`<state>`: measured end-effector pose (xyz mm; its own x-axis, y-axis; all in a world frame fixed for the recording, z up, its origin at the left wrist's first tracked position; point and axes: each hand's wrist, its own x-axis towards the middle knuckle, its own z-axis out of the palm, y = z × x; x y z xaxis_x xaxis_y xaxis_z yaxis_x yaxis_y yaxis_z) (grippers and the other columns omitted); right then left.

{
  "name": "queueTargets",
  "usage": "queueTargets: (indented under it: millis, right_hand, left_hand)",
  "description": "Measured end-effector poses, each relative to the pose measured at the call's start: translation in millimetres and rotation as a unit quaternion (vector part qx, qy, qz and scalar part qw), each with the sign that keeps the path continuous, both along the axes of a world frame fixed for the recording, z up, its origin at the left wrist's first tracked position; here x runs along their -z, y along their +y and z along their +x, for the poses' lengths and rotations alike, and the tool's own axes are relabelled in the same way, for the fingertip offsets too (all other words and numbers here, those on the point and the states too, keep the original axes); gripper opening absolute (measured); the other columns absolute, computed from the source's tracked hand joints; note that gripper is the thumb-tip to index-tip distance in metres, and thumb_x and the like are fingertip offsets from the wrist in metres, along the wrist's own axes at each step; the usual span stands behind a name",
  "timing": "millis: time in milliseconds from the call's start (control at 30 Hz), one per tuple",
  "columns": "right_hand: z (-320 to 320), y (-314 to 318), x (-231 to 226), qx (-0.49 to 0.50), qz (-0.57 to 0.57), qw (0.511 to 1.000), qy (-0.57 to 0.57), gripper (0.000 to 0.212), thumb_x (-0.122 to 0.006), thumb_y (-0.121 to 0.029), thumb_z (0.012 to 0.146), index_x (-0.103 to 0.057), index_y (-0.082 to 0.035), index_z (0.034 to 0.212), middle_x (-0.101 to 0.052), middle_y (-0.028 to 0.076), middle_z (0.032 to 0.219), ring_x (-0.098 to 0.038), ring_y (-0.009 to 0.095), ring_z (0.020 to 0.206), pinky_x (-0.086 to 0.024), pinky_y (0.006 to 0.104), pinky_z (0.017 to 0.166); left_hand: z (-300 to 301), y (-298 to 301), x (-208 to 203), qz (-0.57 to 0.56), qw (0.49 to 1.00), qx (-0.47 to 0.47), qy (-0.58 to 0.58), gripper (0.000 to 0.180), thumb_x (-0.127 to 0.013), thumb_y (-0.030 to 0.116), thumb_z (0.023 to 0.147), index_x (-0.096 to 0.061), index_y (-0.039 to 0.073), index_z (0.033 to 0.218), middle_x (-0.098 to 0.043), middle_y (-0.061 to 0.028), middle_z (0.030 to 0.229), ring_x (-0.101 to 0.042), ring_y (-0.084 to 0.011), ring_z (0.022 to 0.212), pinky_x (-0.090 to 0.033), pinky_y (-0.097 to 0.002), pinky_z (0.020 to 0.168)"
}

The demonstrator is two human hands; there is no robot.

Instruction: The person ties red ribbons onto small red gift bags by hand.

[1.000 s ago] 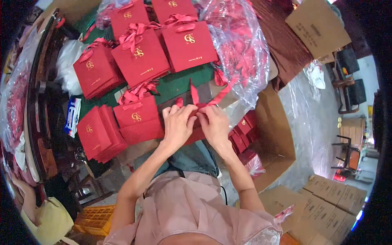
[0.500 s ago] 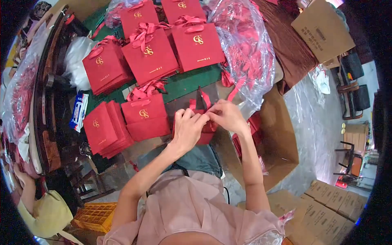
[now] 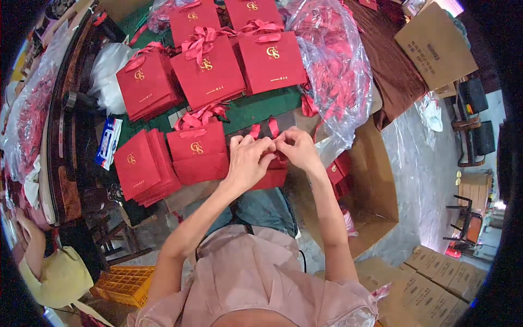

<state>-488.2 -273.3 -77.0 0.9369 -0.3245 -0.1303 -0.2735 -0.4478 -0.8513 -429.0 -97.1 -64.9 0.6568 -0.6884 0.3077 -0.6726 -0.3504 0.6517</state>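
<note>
Both hands meet over a small red paper gift bag (image 3: pixel 269 180) at the table's near edge, which they partly cover. My left hand (image 3: pixel 248 163) is closed, its thumb and fingertips pinched at the bag's top. Right beside it, my right hand (image 3: pixel 298 151) pinches too, fingertips almost touching the left's. Between them is red ribbon, and its two strips (image 3: pixel 273 127) stand up just beyond the fingers. How the ribbon is looped is hidden. Left of my hands lies a red bag with a folded-looking front (image 3: pixel 197 148), and farther left a fanned stack of red bags (image 3: pixel 143 169).
More bag stacks with ribbon handles (image 3: pixel 210 71) stand on the green tabletop (image 3: pixel 267 106). A clear plastic bag of red ribbons (image 3: pixel 338 71) lies at the right. Below it stands an open carton (image 3: pixel 376 191) holding red bags. A yellow crate (image 3: pixel 124 284) and a person's arm (image 3: pixel 34 245) are at left.
The ribbon end that rose up and right from my right hand no longer shows there. My fingertips stay together over the bag. The whole view has shifted slightly.
</note>
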Motion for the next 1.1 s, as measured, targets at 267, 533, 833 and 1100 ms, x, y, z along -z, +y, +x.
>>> queueTargets:
  millis: [267,533,833,1100]
  right_hand:
    - [13,-25,16,0.095,-0.004,0.995,-0.009,0.028,-0.072,-0.031,0.084,-0.075,-0.003,0.088,-0.071,0.013,0.072,-0.068,0.021,0.066,-0.051,0.0365,0.063]
    - [-16,-33,0,0.017,-0.039,0.999,-0.022,0.032,-0.053,-0.023,0.102,-0.069,0.002,0.11,-0.072,0.015,0.094,-0.068,0.021,0.09,-0.051,0.0319,0.081]
    - [-37,-5,-43,-0.021,-0.034,0.999,-0.032,0.017,-0.072,-0.014,0.088,-0.07,-0.001,0.099,-0.07,0.009,0.088,-0.067,0.017,0.078,-0.052,0.0297,0.069]
    - [1,19,-15,0.071,0.118,0.987,-0.083,0.011,-0.069,-0.012,0.091,-0.068,-0.001,0.093,-0.063,-0.001,0.069,-0.056,0.004,0.059,-0.044,0.0227,0.052]
  left_hand:
    - [-8,-5,-5,0.008,0.997,0.035,0.073,0.018,-0.079,0.019,0.078,-0.064,0.014,0.088,-0.066,0.0009,0.079,-0.06,-0.0199,0.082,-0.035,-0.0387,0.085]
    - [11,-8,4,-0.029,0.991,-0.078,0.104,0.019,-0.076,0.02,0.079,-0.063,0.014,0.091,-0.067,-0.0021,0.08,-0.062,-0.022,0.082,-0.035,-0.0401,0.083]
    - [25,-24,18,-0.016,0.992,-0.121,-0.04,0.022,-0.073,0.02,0.08,-0.062,0.014,0.099,-0.066,-0.0067,0.095,-0.057,-0.0287,0.096,-0.036,-0.0449,0.085]
    - [-46,-25,19,-0.262,0.908,-0.068,0.32,0.04,-0.058,0.015,0.099,-0.039,0.0,0.13,-0.056,-0.0197,0.117,-0.055,-0.0272,0.11,-0.049,-0.0372,0.085]
